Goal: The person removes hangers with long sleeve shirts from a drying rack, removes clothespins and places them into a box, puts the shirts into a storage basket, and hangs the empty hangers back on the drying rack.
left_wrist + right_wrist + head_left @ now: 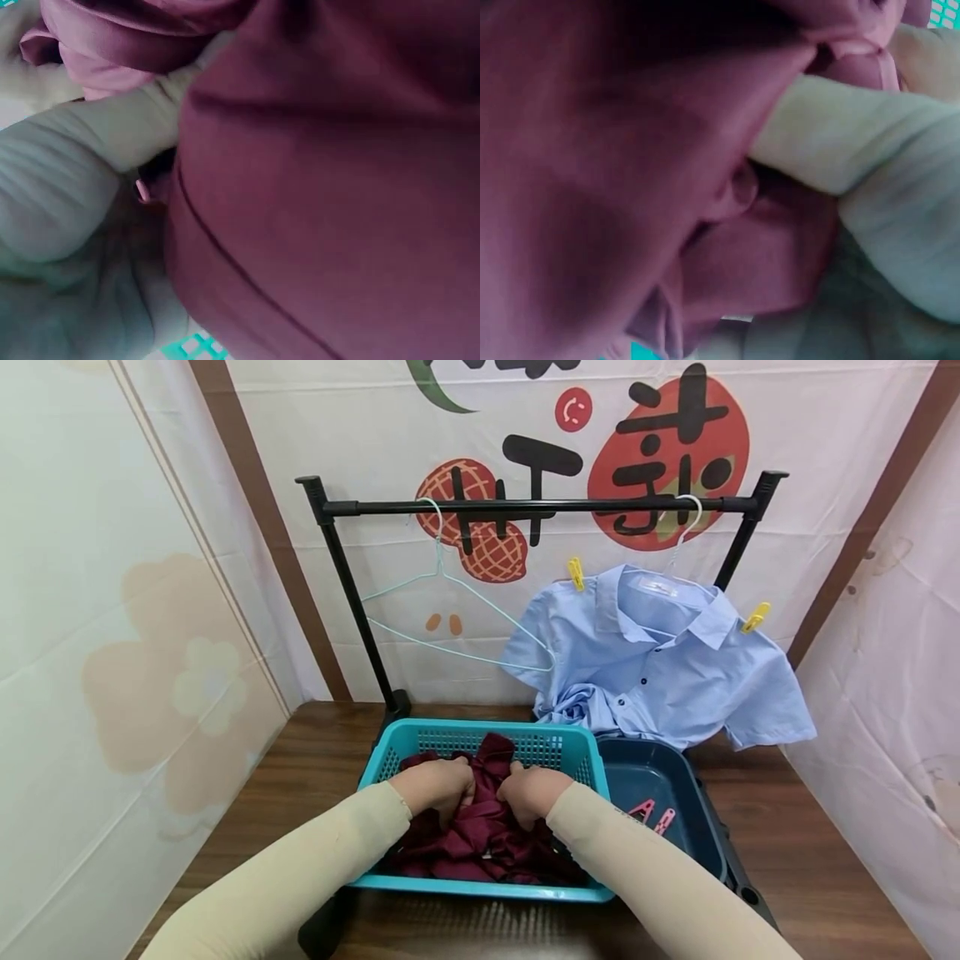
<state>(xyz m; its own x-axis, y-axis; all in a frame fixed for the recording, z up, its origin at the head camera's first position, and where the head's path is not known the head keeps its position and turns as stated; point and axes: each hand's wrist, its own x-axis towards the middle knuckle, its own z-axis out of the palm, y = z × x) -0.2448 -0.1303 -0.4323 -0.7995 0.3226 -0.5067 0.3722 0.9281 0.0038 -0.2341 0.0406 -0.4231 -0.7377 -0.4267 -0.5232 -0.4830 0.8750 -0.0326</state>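
Note:
A crumpled maroon garment (480, 835) of smooth, slightly shiny cloth lies bunched in a turquoise plastic basket (483, 891). My left hand (441, 783) grips its left side, with the thumb over a fold in the left wrist view and the cloth (322, 195) filling the rest. On the other side my right hand (534, 791) holds a second bunch, and a raised fold stands up between the two hands. In the right wrist view the thumb presses on the cloth (615, 187); most fingertips of both hands are hidden in the folds.
Behind the basket stands a black rack (540, 507) with a bare mint wire hanger (442, 575). A light blue shirt (660, 668) hangs at right, with yellow clips (576, 574) at its shoulders. Pink clips (664, 821) lie in a dark blue tray (693, 839) beside the basket.

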